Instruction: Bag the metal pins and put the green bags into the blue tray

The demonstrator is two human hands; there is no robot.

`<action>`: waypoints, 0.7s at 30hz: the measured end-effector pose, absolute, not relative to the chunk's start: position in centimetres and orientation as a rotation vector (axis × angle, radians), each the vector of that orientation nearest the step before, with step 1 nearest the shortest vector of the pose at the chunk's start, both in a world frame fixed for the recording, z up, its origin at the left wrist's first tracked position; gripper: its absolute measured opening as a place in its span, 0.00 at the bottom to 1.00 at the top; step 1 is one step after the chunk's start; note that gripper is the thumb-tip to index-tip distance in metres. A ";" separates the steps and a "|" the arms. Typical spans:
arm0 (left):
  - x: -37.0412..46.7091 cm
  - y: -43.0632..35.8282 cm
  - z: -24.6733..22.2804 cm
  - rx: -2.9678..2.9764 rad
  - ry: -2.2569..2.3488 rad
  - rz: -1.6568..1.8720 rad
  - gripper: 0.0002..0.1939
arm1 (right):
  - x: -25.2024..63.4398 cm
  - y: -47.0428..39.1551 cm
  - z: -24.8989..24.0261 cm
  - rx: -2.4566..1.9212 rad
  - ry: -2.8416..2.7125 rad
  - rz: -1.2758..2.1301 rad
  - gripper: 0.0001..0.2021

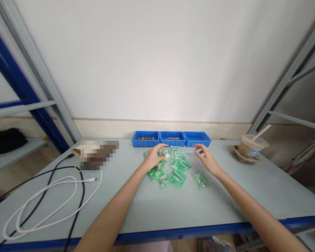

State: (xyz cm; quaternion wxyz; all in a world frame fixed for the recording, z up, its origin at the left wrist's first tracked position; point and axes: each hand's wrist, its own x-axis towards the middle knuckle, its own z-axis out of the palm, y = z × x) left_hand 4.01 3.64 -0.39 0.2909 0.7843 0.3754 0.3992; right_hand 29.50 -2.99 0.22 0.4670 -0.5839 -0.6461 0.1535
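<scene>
My left hand is over the upper left of a loose pile of green plastic bags, each with small metal parts inside. Its thumb and fingers curve around one green plastic bag and appear to grip its edges. My right hand hovers to the right of the pile, fingers bent and a little apart, with nothing visible in it. Below it a single green plastic bag lies apart on the table.
Behind the pile stand three blue bins: the left bin and middle bin hold metal pieces, the right bin shows none. A lidded cup stands far right. White cable and black cables lie left, near a blurred object.
</scene>
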 end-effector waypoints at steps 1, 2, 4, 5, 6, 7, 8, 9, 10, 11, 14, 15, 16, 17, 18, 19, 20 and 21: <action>4.1 3.5 -0.3 2.052 0.966 1.087 0.28 | 27.5 -2.1 -0.3 -1.401 -1.622 0.466 0.18; 4.2 3.3 -0.1 2.012 0.929 1.104 0.28 | 25.7 -1.2 -0.8 -1.383 -1.627 0.533 0.19; 4.3 3.1 0.2 1.918 0.857 1.123 0.29 | 23.0 0.3 -1.4 -1.337 -1.650 0.654 0.20; 4.3 3.1 0.3 1.868 0.831 1.130 0.30 | 22.1 0.8 -1.6 -1.314 -1.629 0.681 0.19; 4.3 3.1 0.3 1.822 0.811 1.138 0.30 | 21.5 1.1 -1.8 -1.287 -1.599 0.699 0.17; 4.3 3.1 0.4 1.786 0.799 1.145 0.29 | 21.2 1.3 -1.9 -1.259 -1.564 0.704 0.16; 4.3 3.2 0.4 1.766 0.791 1.152 0.27 | 21.1 1.2 -1.9 -1.234 -1.530 0.700 0.14; 4.3 3.2 0.4 1.767 0.789 1.161 0.23 | 21.2 1.0 -1.8 -1.210 -1.509 0.689 0.12; 4.3 3.2 0.5 1.787 0.792 1.171 0.18 | 21.4 0.7 -1.6 -1.185 -1.503 0.669 0.11; 4.3 3.2 0.5 1.825 0.803 1.182 0.11 | 21.6 0.3 -1.4 -1.155 -1.515 0.641 0.08; 4.2 3.0 0.7 1.971 0.861 1.214 0.03 | 22.0 -0.8 -0.4 -1.053 -1.604 0.522 0.07; 4.3 3.0 0.8 2.003 0.880 1.216 0.04 | 22.0 -1.1 -0.1 -1.024 -1.635 0.486 0.08; 4.3 2.9 0.8 2.018 0.901 1.211 0.03 | 21.9 -1.2 0.2 -1.011 -1.647 0.457 0.08; 4.4 2.9 0.8 2.013 0.930 1.206 0.02 | 21.8 -1.3 0.3 -1.018 -1.637 0.447 0.07; 4.4 2.9 0.8 1.985 0.965 1.205 0.02 | 21.7 -1.2 0.4 -1.036 -1.604 0.469 0.06; 4.5 3.0 0.7 1.935 0.997 1.200 0.05 | 21.5 -1.1 0.3 -1.053 -1.554 0.532 0.08; 4.6 3.1 0.5 1.871 1.016 1.183 0.09 | 21.4 -0.9 0.1 -1.063 -1.498 0.627 0.11; 4.6 3.3 0.4 1.804 1.018 1.155 0.12 | 21.3 -0.7 -0.1 -1.063 -1.443 0.739 0.15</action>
